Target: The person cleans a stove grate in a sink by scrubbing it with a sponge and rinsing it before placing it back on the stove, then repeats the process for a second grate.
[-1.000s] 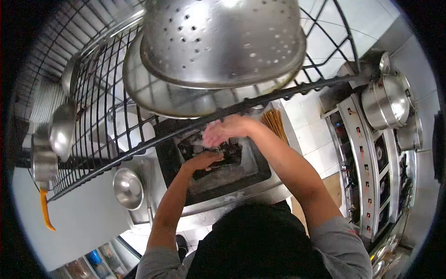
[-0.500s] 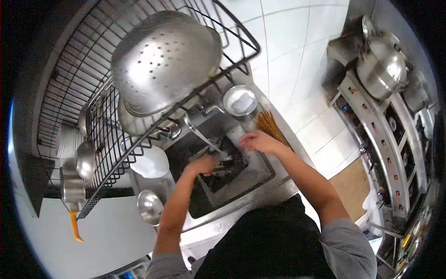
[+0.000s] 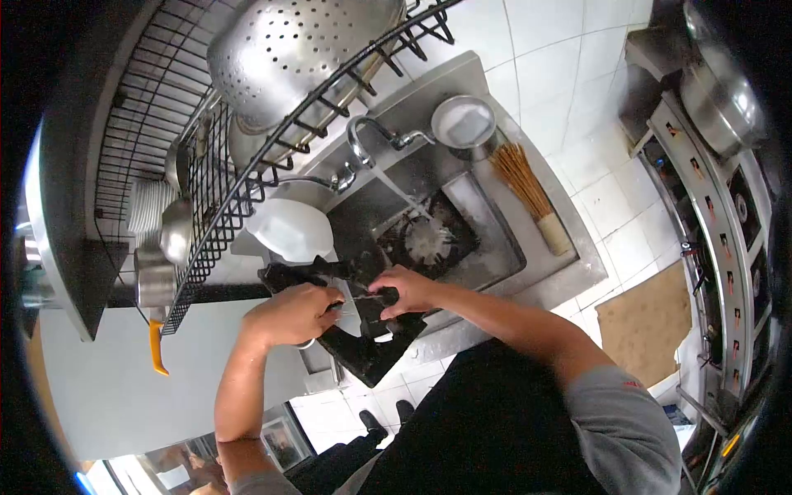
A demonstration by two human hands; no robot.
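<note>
Lengthwise, the grate (image 3: 353, 351) slants far left to near right, both hands (image 3: 289, 317) (image 3: 409, 290) pinching it between fingers (image 3: 384, 283)

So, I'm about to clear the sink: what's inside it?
A dark square piece under running water. The held dark frame covers the near-left corner; anything there is hidden.

A black, angular burner grate (image 3: 361, 353) with an open middle and thick bars sits askew left of and below the picture's centre, one corner pointing toward the bottom edge.
</note>
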